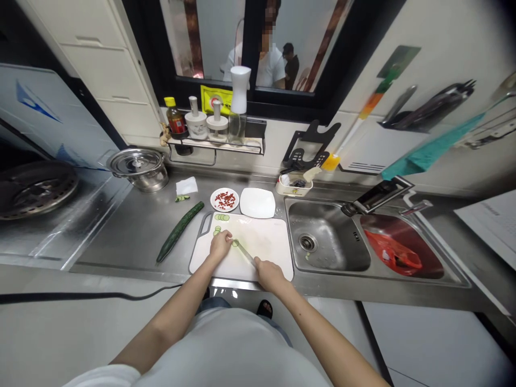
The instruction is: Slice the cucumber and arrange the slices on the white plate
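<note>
Right hand (pixel 271 274) wraps its fingers round the knife (pixel 244 252), tip at a cucumber slice (pixel 235 243); left hand (pixel 221 245) bunches beside it, grip I can't quite read. More slices (pixel 221 217) sit on the cutting board (pixel 276 244), whole cucumber (pixel 179 232) beside, on the tabletop (pixel 121 236).

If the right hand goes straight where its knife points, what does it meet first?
Probably the cucumber piece by the front end of the knife in the right hand, with the left hand just beyond; whether knife and piece touch is unclear.
</note>
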A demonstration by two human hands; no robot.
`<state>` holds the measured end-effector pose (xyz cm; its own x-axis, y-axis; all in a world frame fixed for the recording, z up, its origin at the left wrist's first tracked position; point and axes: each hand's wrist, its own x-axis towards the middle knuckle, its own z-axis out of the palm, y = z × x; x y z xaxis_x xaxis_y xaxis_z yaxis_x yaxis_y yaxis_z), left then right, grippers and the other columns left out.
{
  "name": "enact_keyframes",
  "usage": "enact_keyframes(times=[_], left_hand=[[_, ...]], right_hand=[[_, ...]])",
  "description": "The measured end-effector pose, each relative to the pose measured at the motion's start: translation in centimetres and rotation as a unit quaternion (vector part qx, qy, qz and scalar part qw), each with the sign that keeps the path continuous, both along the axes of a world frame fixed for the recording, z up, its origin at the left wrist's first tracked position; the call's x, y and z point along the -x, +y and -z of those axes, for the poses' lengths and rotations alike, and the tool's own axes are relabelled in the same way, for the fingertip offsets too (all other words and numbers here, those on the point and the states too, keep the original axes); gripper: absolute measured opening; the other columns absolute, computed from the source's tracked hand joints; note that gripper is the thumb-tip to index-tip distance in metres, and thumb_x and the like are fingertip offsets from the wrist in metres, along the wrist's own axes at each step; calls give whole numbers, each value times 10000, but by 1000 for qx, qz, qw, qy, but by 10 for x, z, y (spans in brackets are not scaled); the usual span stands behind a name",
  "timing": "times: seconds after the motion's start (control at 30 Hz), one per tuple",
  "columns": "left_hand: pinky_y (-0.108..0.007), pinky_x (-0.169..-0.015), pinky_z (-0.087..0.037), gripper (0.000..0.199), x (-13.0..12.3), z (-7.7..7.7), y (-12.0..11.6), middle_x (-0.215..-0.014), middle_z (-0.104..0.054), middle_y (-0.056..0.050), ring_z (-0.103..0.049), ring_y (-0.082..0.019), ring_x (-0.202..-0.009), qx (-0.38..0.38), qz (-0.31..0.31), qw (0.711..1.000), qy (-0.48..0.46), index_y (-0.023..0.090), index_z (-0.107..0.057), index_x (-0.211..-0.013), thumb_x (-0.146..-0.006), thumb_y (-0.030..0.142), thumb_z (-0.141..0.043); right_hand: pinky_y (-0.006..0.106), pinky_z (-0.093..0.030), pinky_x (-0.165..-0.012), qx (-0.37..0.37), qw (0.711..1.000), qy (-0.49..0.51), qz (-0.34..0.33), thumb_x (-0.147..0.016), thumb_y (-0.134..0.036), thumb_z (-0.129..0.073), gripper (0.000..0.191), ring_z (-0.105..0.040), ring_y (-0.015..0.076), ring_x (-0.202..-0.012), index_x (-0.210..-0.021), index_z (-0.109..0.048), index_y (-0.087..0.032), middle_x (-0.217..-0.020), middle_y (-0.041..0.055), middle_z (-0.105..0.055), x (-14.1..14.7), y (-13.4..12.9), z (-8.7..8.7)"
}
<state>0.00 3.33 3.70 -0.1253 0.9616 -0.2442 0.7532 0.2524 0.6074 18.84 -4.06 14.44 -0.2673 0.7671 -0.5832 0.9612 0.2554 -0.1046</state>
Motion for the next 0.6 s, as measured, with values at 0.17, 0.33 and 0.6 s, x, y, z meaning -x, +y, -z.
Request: enact_keyframes(times=[0.17,0.33,0.6], left_hand=[[-250,-770,-429,178,1,0,1,-882,-658,-32,-619,-167,-837,0,3,1000,4,197,-657,-956,-782,191,-624],[-248,-764,-425,181,1,1,3,-866,-651,-30,-614,-169,-843,4,6,1000,10,198,-658,-954,-774,202,-637],[-244,-746,-416,167,2,2,3,-839,-647,-22,-608,-162,-821,0,6,1000,4,196,-654,-943,-778,217,-639]], right_hand=[[311,-439,-709,0,1000,1,2,-886,-112,-363,323,-649,252,-944,-1178,-491,-163,-1024,161,-668,1,1,0],[319,-453,-707,2,1000,-5,-8,-883,-102,-348,341,-654,253,-934,-1186,-495,-157,-1020,163,-670,0,4,0],[327,-470,-718,-38,998,-17,-42,-891,-94,-347,349,-667,245,-908,-1185,-519,-166,-981,162,-683,-7,9,8]])
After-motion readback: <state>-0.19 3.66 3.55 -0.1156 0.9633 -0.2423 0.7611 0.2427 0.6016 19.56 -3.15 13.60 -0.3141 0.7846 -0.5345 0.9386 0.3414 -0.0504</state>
